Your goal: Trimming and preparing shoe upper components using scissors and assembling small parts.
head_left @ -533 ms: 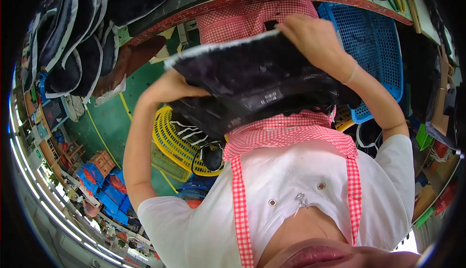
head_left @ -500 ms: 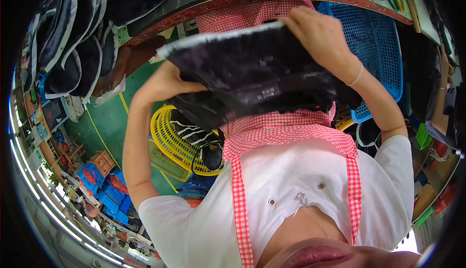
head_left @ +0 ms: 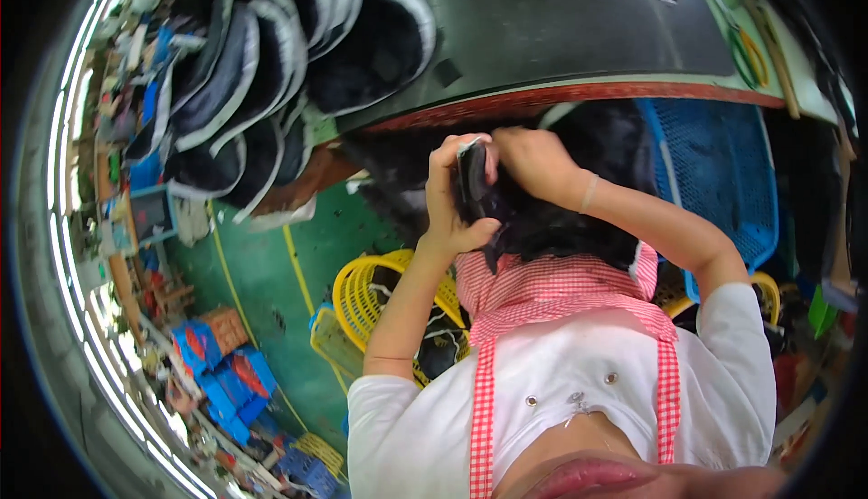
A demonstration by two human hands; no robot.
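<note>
In front of my lap, my left hand (head_left: pixel 445 201) is closed around a folded black fabric piece (head_left: pixel 472 174) with a bit of white at its top edge. Close beside it, my right hand (head_left: pixel 542 166) has curled, slightly blurred fingers at the piece's far end; what they pinch is hidden. Dark plush fabric (head_left: pixel 606 160) spreads over my lap behind and under both hands, below the table edge. Where the held piece ends and this fabric begins cannot be made out.
Several black pieces with white edging (head_left: pixel 371 47) are stacked at the left of the dark worktable (head_left: pixel 542 38). Scissors (head_left: pixel 752 58) lie at its right. A blue plastic basket (head_left: pixel 723 183) stands right of my lap, a yellow basket (head_left: pixel 362 305) to the left on the green floor (head_left: pixel 262 273).
The black sheet, held spread wide between both hands, is now lowered, and a folded part is in my left hand. My hands have come together. The view has shifted, showing more of the table.
</note>
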